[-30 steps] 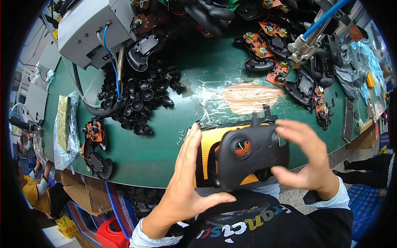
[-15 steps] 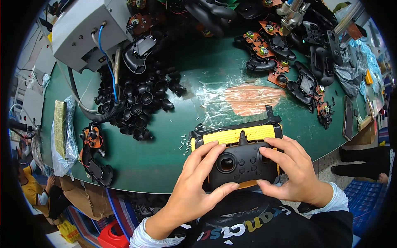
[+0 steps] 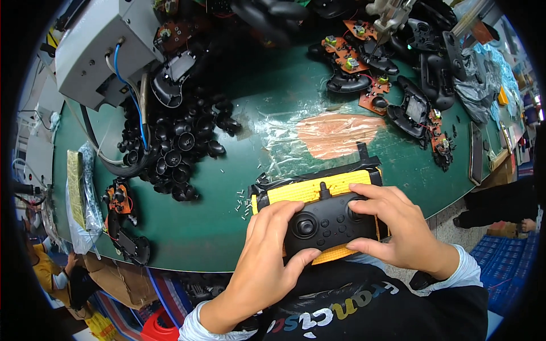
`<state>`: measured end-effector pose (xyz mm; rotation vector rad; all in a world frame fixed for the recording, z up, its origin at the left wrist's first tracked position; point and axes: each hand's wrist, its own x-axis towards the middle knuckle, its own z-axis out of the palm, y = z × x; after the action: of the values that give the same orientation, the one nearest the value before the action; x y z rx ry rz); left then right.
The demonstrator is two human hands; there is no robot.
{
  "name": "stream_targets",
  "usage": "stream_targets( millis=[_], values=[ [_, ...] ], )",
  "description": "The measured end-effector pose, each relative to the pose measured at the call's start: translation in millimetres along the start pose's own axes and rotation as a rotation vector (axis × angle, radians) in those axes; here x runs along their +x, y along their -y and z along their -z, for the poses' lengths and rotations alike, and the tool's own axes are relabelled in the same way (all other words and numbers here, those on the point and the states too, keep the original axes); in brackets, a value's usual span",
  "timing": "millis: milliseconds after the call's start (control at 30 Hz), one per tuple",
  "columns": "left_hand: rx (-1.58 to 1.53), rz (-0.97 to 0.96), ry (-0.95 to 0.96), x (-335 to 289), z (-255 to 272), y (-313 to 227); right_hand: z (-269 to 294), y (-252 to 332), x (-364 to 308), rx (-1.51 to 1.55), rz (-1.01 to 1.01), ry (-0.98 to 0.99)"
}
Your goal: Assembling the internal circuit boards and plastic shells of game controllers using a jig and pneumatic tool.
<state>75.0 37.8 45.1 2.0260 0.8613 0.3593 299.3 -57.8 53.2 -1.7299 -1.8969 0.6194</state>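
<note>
A black game controller lies face up on a yellow pad edged with black tape, at the front edge of the table. My left hand grips its left side, with the fingers along the top and the thumb at the lower edge. On the right side my right hand holds it the same way, its fingers partly covering the right stick area. A black thumbstick stands in the left round opening. Above the controller's top edge, a short black peg rises against the pad.
Black thumbstick caps are heaped at left, below a grey machine with hoses. Small metal pins lie left of the pad. Opened controllers with orange circuit boards fill the far right. Clear tape covers a tan patch ahead.
The left round opening looked hollow and brownish; now a black thumbstick fills it. Both hands keep their hold on the controller. The whole view has shifted slightly.
</note>
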Motion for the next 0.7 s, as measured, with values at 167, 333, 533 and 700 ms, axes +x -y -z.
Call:
stream_targets(
  millis=[167, 333, 533, 700],
  values=[
    [0.106, -0.260, -0.190, -17.5, -15.6, -6.8, -3.3, 7.3, -0.9, 0.441, -0.019, -0.058],
    [-0.185, -0.208, -0.159, -25.3, -14.5, -17.8, -9.5, 16.2, -5.1, 0.427, 0.084, -0.194],
    [-0.152, -0.233, -0.337, -32.4, -31.4, -30.3, -14.5, 19.4, -16.9, 0.398, 0.141, -0.250],
    [-0.146, -0.221, -0.326, -31.8, -29.5, -34.9, -9.8, 21.4, -10.6, 0.507, 0.128, -0.213]
  ],
)
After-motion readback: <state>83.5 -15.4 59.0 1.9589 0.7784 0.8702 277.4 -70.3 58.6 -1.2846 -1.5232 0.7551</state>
